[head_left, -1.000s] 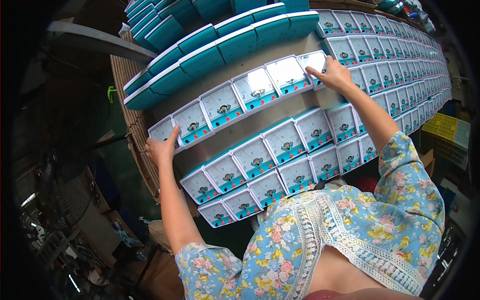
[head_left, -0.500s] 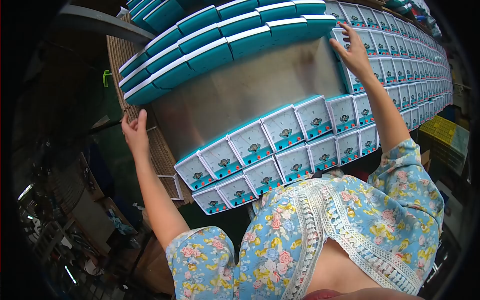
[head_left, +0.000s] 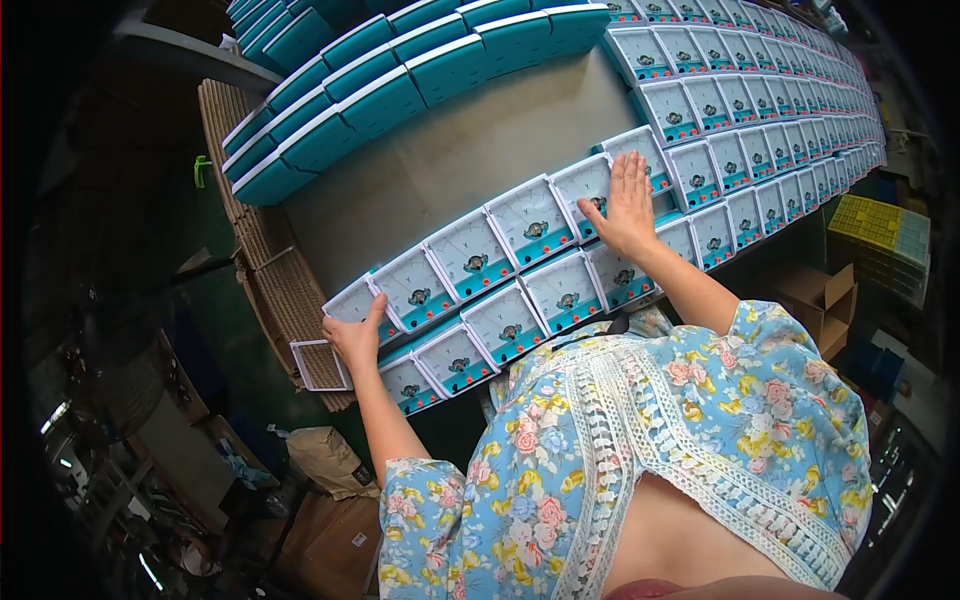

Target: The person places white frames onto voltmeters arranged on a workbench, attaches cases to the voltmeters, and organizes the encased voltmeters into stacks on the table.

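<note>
White-framed meters with dials and teal lower strips stand side by side in a near row (head_left: 474, 262). At its left end, my left hand (head_left: 355, 335) grips the end meter, thumb on the front and fingers around the outer edge. My right hand (head_left: 628, 215) lies toward the row's right end, fingers stretched flat over the meters and thumb apart. Another row of meters (head_left: 510, 331) lies closer to my body, just below. Beyond a bare strip of the metal table (head_left: 420, 170), several meters stand on edge in rows, teal backs (head_left: 350, 110) facing me.
Many more meters (head_left: 715, 100) fill the table's right side. Stacked cardboard (head_left: 275, 290) lines the left edge, with an empty white frame (head_left: 320, 366) on it. Yellow crates (head_left: 875, 240) and an open carton (head_left: 820, 305) are at right; a brown bag (head_left: 325, 460) is below left.
Both hands first held a middle row, then were off it as it stood among the teal-backed rows. Now they have come down onto the near row. The camera view has shifted too.
</note>
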Tool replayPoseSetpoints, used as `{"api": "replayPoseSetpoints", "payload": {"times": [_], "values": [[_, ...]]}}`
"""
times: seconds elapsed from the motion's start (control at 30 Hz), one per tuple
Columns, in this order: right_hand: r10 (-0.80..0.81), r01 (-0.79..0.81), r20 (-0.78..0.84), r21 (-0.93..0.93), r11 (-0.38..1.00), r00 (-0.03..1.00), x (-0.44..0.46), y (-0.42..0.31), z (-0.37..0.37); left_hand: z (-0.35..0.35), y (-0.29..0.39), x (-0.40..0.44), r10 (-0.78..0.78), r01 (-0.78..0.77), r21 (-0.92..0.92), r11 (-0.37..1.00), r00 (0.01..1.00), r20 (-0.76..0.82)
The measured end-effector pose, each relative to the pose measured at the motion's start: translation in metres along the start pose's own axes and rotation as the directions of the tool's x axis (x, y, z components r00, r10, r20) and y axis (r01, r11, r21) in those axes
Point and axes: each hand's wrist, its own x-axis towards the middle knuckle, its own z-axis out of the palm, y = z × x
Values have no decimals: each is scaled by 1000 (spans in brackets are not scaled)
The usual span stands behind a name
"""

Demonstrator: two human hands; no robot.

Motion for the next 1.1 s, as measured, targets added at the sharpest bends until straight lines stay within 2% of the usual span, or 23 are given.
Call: {"api": "replayPoseSetpoints", "payload": {"times": [0.07,0.13,0.27,0.37,0.47,0.5,0.6,0.63,0.73,0.83,0.87,0.93,0.97,1.1], "values": [[-22,23,66,-15,1000,998,-3,8,-7,6,-5,-2,7,-5,40,999,999,-51],[23,-22,26,-16,1000,999,-3,2,-1,4,2,-2,4,1,77,997,998,-61],[153,-154,-19,-65,986,988,11,-21,15,-12,29,17,114,-89,143,986,977,-179],[199,-199,-59,6,980,978,34,-44,18,-14,36,56,155,-131,132,983,970,-188],[147,-143,69,-56,988,987,52,-51,-11,-13,25,72,149,-138,75,988,975,-164],[51,-48,45,-76,996,998,57,-38,-21,-11,20,74,168,-157,77,985,974,-153],[161,-159,-114,24,987,980,72,17,-38,-9,20,61,140,-121,133,984,979,-148],[277,-273,-35,89,958,960,75,25,-38,-6,19,60,131,-115,112,987,979,-154],[306,-309,68,40,950,950,67,12,-33,-5,21,63,125,-109,108,988,980,-153],[267,-270,48,63,961,963,76,38,-35,-23,23,63,98,-98,-10,995,994,-44],[247,-249,35,86,965,968,80,48,-31,-23,22,62,104,-103,31,994,993,-59],[224,-225,58,7,974,973,76,39,-39,-23,31,56,121,-111,110,988,989,-86],[221,-221,80,-13,975,972,73,29,-39,-16,37,51,85,-65,156,986,989,-123],[235,-229,154,-57,972,960,78,23,-40,-20,39,52,94,-78,143,987,990,-105]]}}
